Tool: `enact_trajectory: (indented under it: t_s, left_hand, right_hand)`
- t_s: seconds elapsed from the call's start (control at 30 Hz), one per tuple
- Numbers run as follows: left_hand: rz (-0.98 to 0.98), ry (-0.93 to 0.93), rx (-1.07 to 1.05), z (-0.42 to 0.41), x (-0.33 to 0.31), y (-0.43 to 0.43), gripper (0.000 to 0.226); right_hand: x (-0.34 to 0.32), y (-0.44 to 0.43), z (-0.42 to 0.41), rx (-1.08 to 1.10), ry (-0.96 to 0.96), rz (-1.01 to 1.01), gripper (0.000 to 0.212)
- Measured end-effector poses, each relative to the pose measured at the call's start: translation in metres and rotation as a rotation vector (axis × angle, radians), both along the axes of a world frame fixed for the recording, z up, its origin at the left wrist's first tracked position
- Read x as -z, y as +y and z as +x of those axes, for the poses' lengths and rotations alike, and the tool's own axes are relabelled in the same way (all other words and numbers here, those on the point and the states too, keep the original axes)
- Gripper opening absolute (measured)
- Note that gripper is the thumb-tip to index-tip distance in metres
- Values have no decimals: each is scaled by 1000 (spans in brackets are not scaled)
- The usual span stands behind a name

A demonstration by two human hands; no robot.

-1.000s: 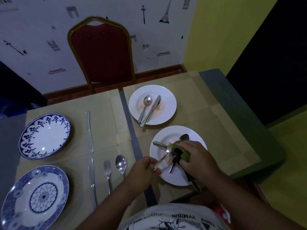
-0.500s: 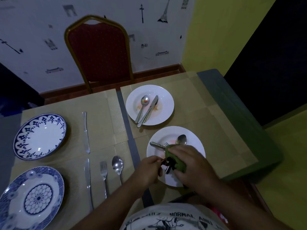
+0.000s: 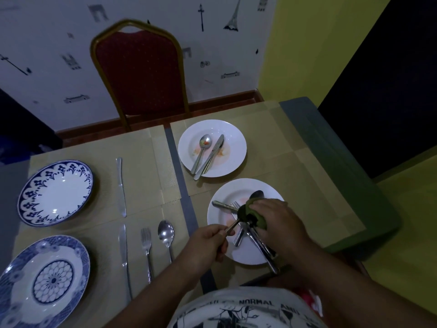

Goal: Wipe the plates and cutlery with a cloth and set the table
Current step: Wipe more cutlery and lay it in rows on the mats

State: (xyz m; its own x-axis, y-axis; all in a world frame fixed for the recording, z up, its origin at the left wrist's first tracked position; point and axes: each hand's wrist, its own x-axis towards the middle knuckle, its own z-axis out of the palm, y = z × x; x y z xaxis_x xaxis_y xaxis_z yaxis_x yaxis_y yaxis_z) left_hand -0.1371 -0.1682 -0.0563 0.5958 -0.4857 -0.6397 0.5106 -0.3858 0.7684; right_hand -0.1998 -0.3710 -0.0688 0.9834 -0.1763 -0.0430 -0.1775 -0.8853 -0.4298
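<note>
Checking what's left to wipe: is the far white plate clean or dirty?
Dirty: the far white plate shows orange smears, with a spoon and knife on it.

Dim indoor scene, wide-angle view, underexposed at the sides.

The light is weak and falls from above: small glints sit on the blue-rimmed plate and the spoon, and the white plate is the brightest thing in view. The far right and left edges sink into near black. Straight lines bow outward toward the corners. The chair top is slightly smeared; the hands look soft.
</note>
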Motion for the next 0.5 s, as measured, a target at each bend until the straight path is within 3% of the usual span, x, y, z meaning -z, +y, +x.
enact_trajectory:
  t_s: [0.2, 0.33, 0.5]
  left_hand:
    - [6, 30, 2, 4, -4, 0, 32]
    - [83, 61, 59, 1, -7, 4, 24]
    - [96, 181, 46, 1, -3, 4, 16]
  right_hand:
    - [-1, 12, -3, -120, -26, 65, 49]
    - [0, -10, 9, 75, 7, 85, 42]
    - [-9, -19, 6, 292, -6, 192, 62]
